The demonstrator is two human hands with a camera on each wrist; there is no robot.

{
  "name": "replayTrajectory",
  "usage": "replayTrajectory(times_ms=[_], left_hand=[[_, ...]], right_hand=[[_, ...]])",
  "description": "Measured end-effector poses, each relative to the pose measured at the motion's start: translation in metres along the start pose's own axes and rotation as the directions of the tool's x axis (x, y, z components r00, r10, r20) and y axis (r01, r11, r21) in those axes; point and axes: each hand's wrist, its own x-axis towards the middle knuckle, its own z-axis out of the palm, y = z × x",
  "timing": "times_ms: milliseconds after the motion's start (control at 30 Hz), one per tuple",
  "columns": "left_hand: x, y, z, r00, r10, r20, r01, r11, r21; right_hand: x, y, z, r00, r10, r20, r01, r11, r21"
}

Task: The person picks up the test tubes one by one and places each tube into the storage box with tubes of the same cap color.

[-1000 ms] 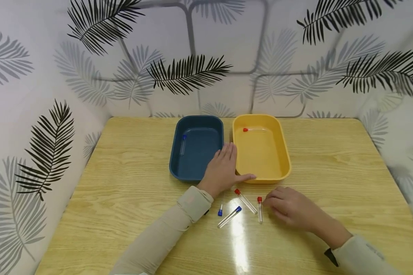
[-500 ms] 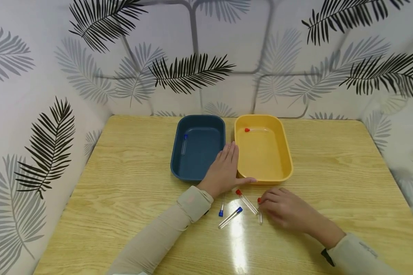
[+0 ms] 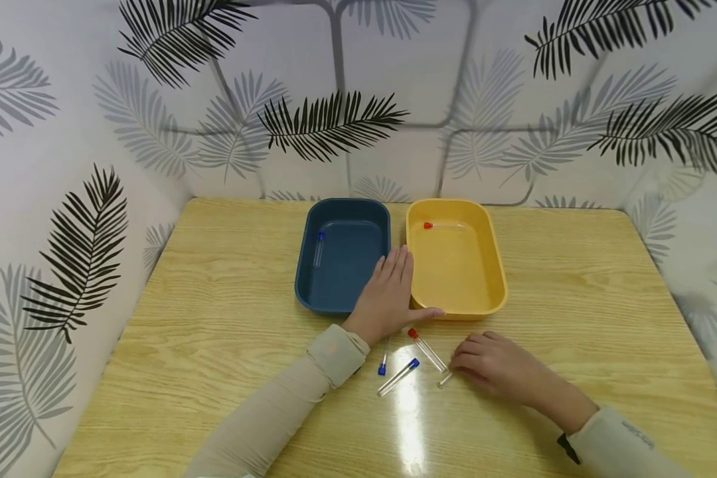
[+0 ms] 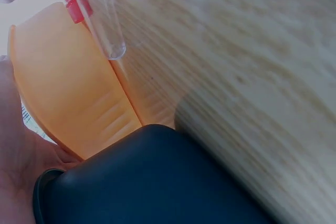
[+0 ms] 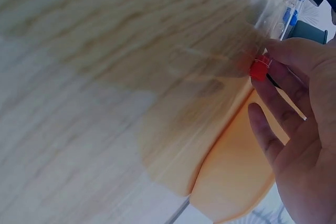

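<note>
My right hand [image 3: 502, 372] pinches a red-capped test tube [image 3: 444, 380] between thumb and fingers, low over the table. In the head view its cap is hidden behind the fingers; the red cap [image 5: 260, 67] shows at the fingertips in the right wrist view. My left hand [image 3: 385, 292] lies with straight fingers across the gap between the blue tray [image 3: 301, 282] and the yellow tray [image 3: 502, 292], thumb along the yellow tray's near rim. Just left of the right hand lies another red-capped test tube [image 3: 428, 352]. Two blue-capped tubes, one of them this test tube [image 3: 398, 377], lie nearer the left wrist.
Inside the blue tray rests a blue-capped tube [image 3: 318, 251]. The yellow tray holds a red-capped tube [image 3: 442, 226]. Both trays stand toward the back of the wooden table [image 3: 227, 265], in front of a leaf-patterned backdrop [image 3: 388, 159].
My right hand has moved slightly left and taken hold of the red-capped test tube, whose bottom end has swung left so it lies slanted. The left hand stays in place.
</note>
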Motion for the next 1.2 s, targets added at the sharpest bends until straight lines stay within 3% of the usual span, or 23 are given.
replayTrajectory(times_ms=[200, 400, 867, 1000, 1200], left_hand=[[0.000, 0.000, 0.002, 0.999, 0.009, -0.033, -0.009, 1.000, 0.012], [0.001, -0.001, 0.003, 0.999, 0.015, -0.050, -0.014, 1.000, 0.027], [-0.001, 0.000, 0.001, 0.999, 0.016, -0.028, -0.016, 1.000, 0.016], [0.000, -0.001, 0.001, 0.999, 0.014, -0.031, -0.014, 1.000, 0.014], [0.000, 0.000, 0.001, 0.999, 0.013, -0.034, -0.012, 1.000, 0.028]], right_hand=[[-0.005, 0.000, -0.001, 0.999, 0.025, 0.027, -0.026, 0.999, 0.046], [-0.008, -0.003, -0.002, 0.993, 0.098, 0.070, -0.107, 0.984, 0.142], [-0.015, -0.006, -0.005, 0.921, 0.324, 0.217, -0.373, 0.893, 0.252], [-0.017, -0.005, -0.005, 0.907, 0.360, 0.216, -0.411, 0.868, 0.279], [-0.021, -0.005, -0.005, 0.916, 0.362, 0.174, -0.401, 0.848, 0.346]])
